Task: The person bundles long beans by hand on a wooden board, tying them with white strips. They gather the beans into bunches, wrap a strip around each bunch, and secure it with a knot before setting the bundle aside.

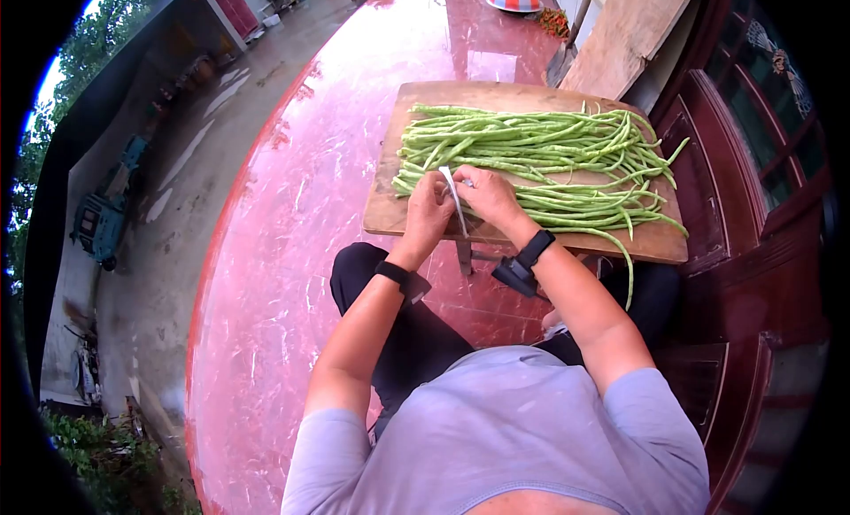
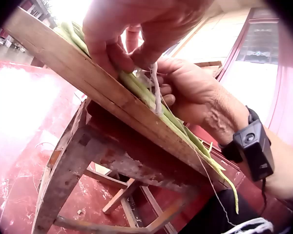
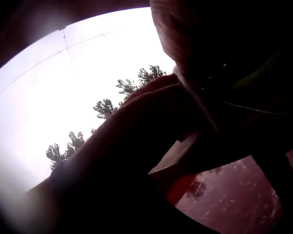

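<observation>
Long green beans (image 1: 540,143) lie lengthwise in bunches on a wooden board top, several tips trailing over its right and near edges. At the near-left end of the nearer bunch, my left hand (image 1: 428,207) pinches a white strip (image 1: 458,210) with bent fingers. Close beside it, my right hand (image 1: 490,196) also pinches the strip, thumb and fingers curled. In the left wrist view, the strip (image 2: 156,91) hangs between both hands across a few beans (image 2: 210,161) at the board's edge. Dark shadow hides most of the hands in the right wrist view.
The board (image 1: 385,196) tops a worn wooden stool (image 2: 68,170) on a glossy red floor (image 1: 274,249). Dark red door panels (image 1: 744,276) stand close on the right. A plywood sheet (image 1: 629,37) leans behind. More white string (image 2: 251,225) lies near my leg.
</observation>
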`<state>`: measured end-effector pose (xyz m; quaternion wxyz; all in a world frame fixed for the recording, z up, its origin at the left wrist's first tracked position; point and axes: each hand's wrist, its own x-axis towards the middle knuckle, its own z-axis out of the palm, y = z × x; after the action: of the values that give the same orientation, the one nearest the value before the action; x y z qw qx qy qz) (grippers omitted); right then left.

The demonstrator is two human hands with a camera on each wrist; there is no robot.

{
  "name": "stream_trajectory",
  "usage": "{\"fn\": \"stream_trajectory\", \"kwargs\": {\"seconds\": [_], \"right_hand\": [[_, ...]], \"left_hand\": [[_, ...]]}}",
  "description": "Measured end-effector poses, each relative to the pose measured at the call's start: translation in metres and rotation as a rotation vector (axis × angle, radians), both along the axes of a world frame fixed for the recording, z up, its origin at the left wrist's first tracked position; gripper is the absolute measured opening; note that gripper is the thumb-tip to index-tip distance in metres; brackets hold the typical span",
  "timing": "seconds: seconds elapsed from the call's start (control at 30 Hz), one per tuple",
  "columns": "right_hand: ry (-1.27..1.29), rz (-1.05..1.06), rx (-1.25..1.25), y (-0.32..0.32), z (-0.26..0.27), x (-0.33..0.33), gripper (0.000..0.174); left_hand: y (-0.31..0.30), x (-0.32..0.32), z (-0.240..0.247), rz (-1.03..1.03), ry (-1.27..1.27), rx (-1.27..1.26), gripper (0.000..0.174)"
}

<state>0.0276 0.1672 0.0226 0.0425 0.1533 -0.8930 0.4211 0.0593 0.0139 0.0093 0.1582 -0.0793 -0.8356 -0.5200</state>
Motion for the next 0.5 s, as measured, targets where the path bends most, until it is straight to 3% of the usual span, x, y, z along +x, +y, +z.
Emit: {"fn": "stream_trajectory", "kwargs": {"seconds": [0.17,0.27,0.5], "right_hand": [[-0.041,0.010,-0.089,0.004,0.001,0.001,0.024],[-0.035,0.050,-0.150,0.006,-0.007,-0.004,0.020],[-0.095,0.029,-0.164,0.005,-0.013,-0.006,0.026]], "left_hand": [[0.007,-0.004,-0.012,0.144,0.218,-0.223,0.015],[0.009,-0.004,-0.008,0.150,0.172,-0.139,0.013],[0.001,-0.006,0.002,0.094,0.079,-0.321,0.019]]}}
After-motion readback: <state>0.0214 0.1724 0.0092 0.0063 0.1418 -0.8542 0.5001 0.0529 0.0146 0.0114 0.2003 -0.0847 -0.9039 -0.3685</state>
